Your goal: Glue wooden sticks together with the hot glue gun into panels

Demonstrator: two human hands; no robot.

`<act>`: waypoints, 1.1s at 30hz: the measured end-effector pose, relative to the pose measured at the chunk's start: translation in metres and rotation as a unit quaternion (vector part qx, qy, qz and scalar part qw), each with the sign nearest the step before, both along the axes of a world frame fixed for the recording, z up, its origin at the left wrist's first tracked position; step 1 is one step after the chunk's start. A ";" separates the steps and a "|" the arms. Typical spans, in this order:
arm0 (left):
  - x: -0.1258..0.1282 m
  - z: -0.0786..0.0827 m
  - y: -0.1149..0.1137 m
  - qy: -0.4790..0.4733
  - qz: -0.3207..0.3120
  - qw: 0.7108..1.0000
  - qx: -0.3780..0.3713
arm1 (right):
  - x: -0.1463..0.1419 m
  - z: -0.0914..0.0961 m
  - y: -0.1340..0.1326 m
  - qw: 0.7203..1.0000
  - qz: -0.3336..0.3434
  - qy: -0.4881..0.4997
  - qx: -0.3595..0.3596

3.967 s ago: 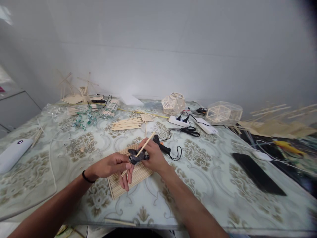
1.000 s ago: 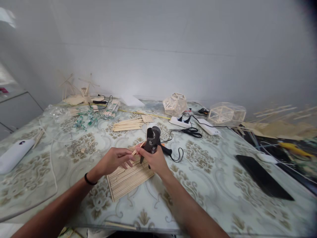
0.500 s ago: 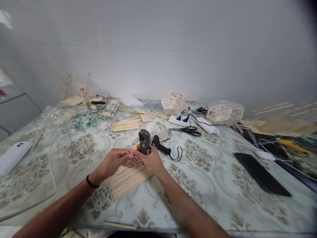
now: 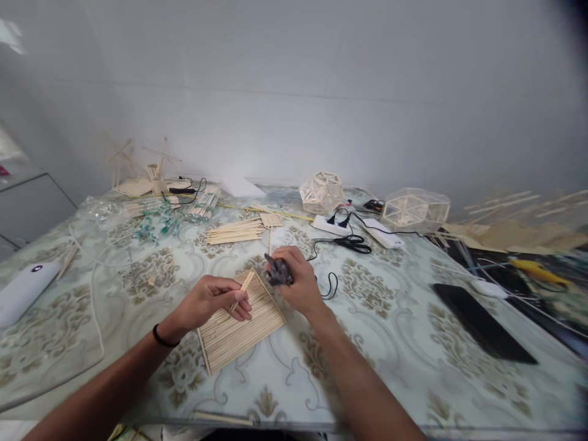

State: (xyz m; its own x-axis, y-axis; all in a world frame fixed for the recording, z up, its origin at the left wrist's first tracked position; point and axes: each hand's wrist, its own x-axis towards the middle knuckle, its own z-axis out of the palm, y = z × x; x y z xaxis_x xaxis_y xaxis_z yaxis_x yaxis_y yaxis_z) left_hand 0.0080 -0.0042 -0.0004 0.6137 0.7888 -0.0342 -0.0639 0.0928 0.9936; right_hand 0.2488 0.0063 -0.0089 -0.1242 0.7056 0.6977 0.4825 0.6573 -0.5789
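My left hand [image 4: 211,300] pinches a short thin wooden stick [image 4: 242,289] above a flat mat of glued sticks [image 4: 241,324] lying on the table. My right hand [image 4: 297,280] is closed round a dark metal cutter [image 4: 277,272], held low just past the mat's far corner. Behind my right hand, partly hidden, lies a black glue gun with its looping cord [image 4: 328,285].
A stack of loose sticks [image 4: 236,231], two stick polyhedra [image 4: 321,191] [image 4: 416,208], a white power strip [image 4: 331,224], black scissors [image 4: 353,243] and a stick model [image 4: 138,168] lie farther back. A black phone [image 4: 482,321] lies right, a white case [image 4: 22,291] left.
My right hand has lowered the cutter from upright beside the stick and moved it right, toward the table. My left hand keeps the short stick, now apart from the cutter.
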 end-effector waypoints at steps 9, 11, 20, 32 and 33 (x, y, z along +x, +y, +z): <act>-0.001 0.007 -0.003 0.013 -0.068 0.998 -0.009 | -0.009 -0.003 0.000 0.992 0.051 -0.099 0.054; 0.000 0.009 -0.004 0.011 -0.073 0.997 -0.011 | -0.010 -0.003 0.000 0.992 0.059 -0.095 0.058; -0.006 0.009 -0.003 0.013 -0.070 0.997 -0.015 | -0.007 -0.009 0.001 0.991 -0.003 -0.128 0.047; -0.013 0.009 0.022 0.050 0.182 0.981 0.039 | -0.041 0.020 -0.102 0.923 0.137 -0.243 -0.265; -0.013 0.009 0.022 0.049 0.188 0.980 0.040 | -0.046 0.016 -0.115 0.905 0.159 -0.276 -0.281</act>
State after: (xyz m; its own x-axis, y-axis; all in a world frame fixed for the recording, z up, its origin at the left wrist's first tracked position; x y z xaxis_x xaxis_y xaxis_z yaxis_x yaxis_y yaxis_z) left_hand -0.0049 0.0178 0.0086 0.2753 0.9613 -0.0071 0.0173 0.0025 0.9998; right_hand 0.2026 -0.1084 0.0072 -0.6032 0.7976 0.0091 0.6391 0.4901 -0.5928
